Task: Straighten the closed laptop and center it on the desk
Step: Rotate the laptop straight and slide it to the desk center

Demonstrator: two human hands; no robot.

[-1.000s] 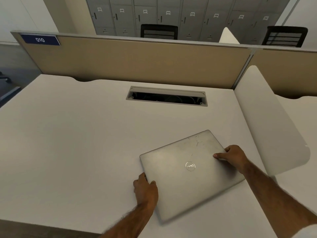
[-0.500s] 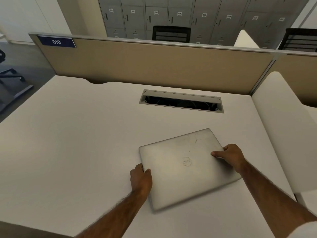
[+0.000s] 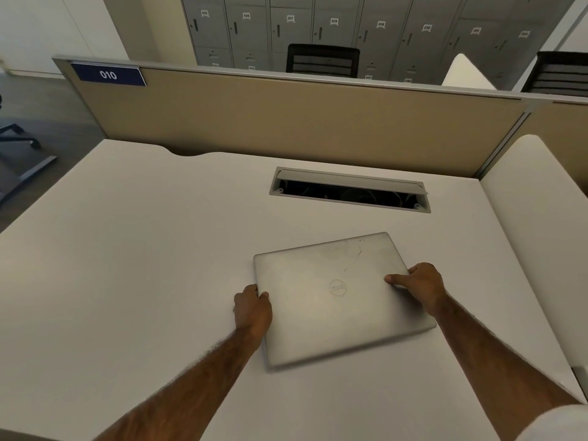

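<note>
A closed silver laptop [image 3: 331, 307] with a round logo on its lid lies flat on the white desk [image 3: 133, 265], right of the desk's middle. It is slightly skewed, its far right corner turned away from me. My left hand [image 3: 253, 308] grips its left edge, thumb on the lid. My right hand [image 3: 420, 286] grips its right edge, thumb resting on the lid too.
An open cable hatch [image 3: 350, 192] is set into the desk just beyond the laptop. A tan partition [image 3: 286, 122] with a blue "010" label [image 3: 108, 74] closes the far edge. A white side divider [image 3: 541, 233] stands at the right. Chairs and lockers lie behind.
Both hands have turned the laptop clockwise, so it lies less skewed than before, and shifted it a little toward the left of the desk. The grip on both edges is unchanged.
</note>
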